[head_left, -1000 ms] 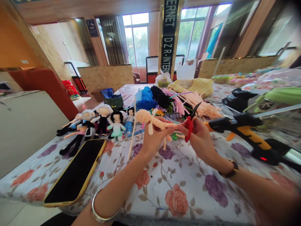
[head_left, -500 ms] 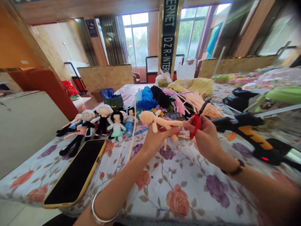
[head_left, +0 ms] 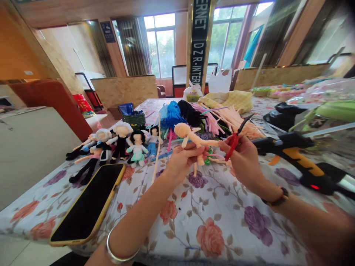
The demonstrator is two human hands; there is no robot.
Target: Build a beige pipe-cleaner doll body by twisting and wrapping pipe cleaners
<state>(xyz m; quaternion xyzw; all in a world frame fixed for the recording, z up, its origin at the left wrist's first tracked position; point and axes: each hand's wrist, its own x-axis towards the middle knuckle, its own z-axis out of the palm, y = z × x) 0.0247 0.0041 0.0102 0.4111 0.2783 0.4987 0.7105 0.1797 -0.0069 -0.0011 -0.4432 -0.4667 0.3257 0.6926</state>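
Note:
My left hand (head_left: 181, 160) is closed around the body of a peach pipe-cleaner doll (head_left: 195, 139), whose bare round head points to the upper left. One leg stretches right to my right hand (head_left: 245, 159), and the other hangs below my left fingers. My right fingertips pinch the end of the stretched leg. That same hand also holds a pair of red-handled scissors (head_left: 233, 145), dark blades pointing up and right. Something small and green (head_left: 208, 157) shows just behind the doll. A pale pipe cleaner (head_left: 157, 147) stands to the left of my left hand.
Finished dolls (head_left: 122, 138) sit at the left, behind a yellow-cased phone (head_left: 88, 203). Bundles of blue (head_left: 174, 116), black (head_left: 191, 112) and peach pipe cleaners (head_left: 235, 120) lie at the back. A black and orange glue gun (head_left: 302, 159) lies at right, its red light on.
My left hand has shifted its grip down the doll's body, fingers now curled inward. The doll's head has moved right and up, and the stretched leg now slopes down to the right.

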